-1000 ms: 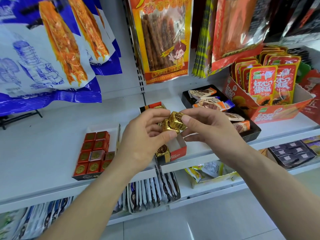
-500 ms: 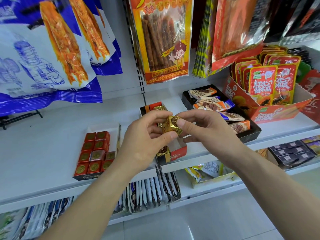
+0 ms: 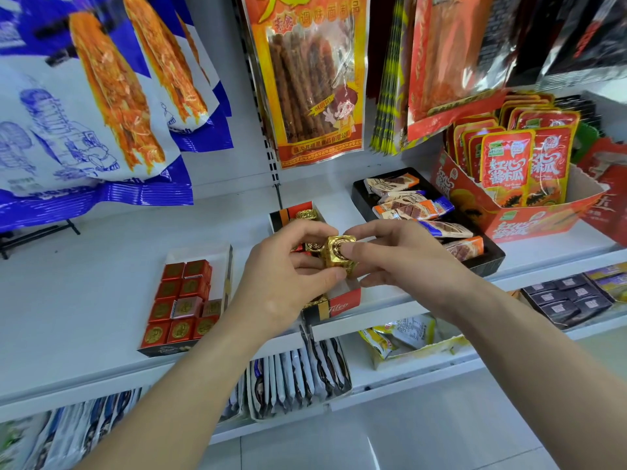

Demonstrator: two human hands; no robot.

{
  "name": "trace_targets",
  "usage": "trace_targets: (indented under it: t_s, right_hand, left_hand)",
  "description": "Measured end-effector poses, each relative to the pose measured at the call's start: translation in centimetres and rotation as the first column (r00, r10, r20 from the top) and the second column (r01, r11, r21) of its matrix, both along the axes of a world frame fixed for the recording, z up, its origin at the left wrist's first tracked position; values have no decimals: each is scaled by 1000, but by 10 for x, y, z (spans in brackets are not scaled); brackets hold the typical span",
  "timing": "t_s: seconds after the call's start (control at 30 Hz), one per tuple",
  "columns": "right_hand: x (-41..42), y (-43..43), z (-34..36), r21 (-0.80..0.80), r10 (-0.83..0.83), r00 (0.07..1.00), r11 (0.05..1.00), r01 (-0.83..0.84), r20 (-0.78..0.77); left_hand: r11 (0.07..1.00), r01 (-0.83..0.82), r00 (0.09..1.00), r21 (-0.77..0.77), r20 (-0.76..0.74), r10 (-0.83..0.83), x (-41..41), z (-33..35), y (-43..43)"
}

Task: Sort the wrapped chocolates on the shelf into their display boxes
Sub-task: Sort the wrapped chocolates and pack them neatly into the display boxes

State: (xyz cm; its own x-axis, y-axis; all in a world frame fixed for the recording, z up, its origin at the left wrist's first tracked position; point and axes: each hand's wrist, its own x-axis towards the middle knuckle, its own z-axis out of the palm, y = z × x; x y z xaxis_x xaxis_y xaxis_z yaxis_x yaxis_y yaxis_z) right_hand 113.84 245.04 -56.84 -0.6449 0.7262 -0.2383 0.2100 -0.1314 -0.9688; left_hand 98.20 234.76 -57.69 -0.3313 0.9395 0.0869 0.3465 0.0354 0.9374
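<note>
Head view shows two hands meeting over the white metal shelf [image 3: 78, 293]. The left hand [image 3: 288, 279] and the right hand [image 3: 400, 259] both pinch one shiny gold foil cube chocolate [image 3: 339, 254] with thumbs and fingertips. The cube is up in the air, right above the long orange, black and white card box [image 3: 342, 305] that has more gold sweets in it. That box runs from the shelf's front edge back toward the wall, so I think the cube only needs to go straight down. Both hands are just as near. The hands hide most of the box, so I cannot tell where there is room. The white card box of red square chocolates [image 3: 198, 251] is near on the left. The black tray of wrapped bars [image 3: 490, 262] is near on the right.
</note>
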Motion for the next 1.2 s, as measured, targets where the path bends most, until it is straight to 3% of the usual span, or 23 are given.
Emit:
trace_targets:
  t_s: [0.2,0.4,0.57,0.73,1.03,1.2]
  right_hand:
    - [-2,0,2,69,-19,998,998,15,62]
    - [-1,2,-2,141,-150,986,980,138,76]
    - [-2,3,-6,159,-151,983,978,133,107]
    - [-3,3,-11,241,-125,983,966,90,135]
    - [1,5,-13,258,-112,984,963,73,142]
    - [1,3,-13,264,-103,984,963,62,144]
  left_hand:
    - [998,38,906,42,-422,-16,2,7,1]
    - [988,-115,937,-101,-343,74,-15,3,4]
    - [964,-98,942,-247,-335,10,-7,3,9]
    - [966,-56,921,-254,-386,-48,4,-4,14]
    - [948,5,929,-319,-350,-123,2,-5,11]
    - [949,-28,901,-315,-419,-112,0,-8,11]
